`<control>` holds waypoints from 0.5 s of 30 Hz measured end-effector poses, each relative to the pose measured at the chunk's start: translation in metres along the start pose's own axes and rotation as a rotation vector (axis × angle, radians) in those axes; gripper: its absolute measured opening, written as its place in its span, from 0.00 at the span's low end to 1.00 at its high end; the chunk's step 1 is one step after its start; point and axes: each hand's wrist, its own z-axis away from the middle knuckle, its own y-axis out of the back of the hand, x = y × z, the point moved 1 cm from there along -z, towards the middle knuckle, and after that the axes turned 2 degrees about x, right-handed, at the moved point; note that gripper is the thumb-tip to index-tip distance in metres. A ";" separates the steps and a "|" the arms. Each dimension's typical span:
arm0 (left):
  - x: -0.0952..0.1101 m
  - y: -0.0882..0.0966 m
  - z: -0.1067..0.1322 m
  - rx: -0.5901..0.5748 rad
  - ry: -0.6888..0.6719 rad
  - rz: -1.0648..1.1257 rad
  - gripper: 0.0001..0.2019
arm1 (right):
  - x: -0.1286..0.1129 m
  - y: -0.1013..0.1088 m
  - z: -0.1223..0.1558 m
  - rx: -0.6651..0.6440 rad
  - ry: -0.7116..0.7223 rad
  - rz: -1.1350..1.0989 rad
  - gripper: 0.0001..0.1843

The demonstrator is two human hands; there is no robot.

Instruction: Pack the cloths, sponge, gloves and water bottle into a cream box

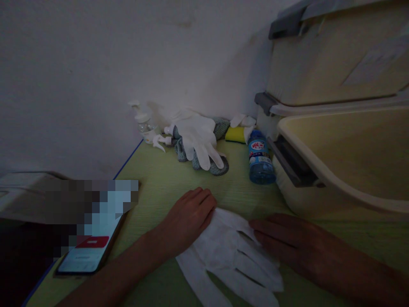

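Note:
A white glove [230,256] lies flat on the pale green table [159,179], its fingers pointing toward me. My left hand [188,219] rests on the glove's cuff end, fingers curled down and held together. My right hand [287,245] lies flat on the glove's right side, fingers stretched out to the left. Neither hand has lifted it.
Against the wall sit another white glove [198,138] on a grey cloth [217,166], a spray bottle [148,128], a yellow sponge [234,134] and a blue-labelled bottle [260,157]. A beige open-lidded box [338,140] fills the right. A phone [89,251] lies at left.

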 end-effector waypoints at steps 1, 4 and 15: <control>0.000 -0.001 0.001 0.014 -0.009 0.004 0.07 | 0.000 0.000 0.000 -0.004 0.000 -0.001 0.30; 0.002 -0.004 0.004 0.068 -0.039 0.036 0.09 | 0.000 -0.002 0.000 -0.027 -0.001 -0.016 0.29; 0.005 -0.005 0.001 0.087 -0.032 0.228 0.10 | 0.006 -0.006 0.005 -0.125 -0.214 -0.253 0.16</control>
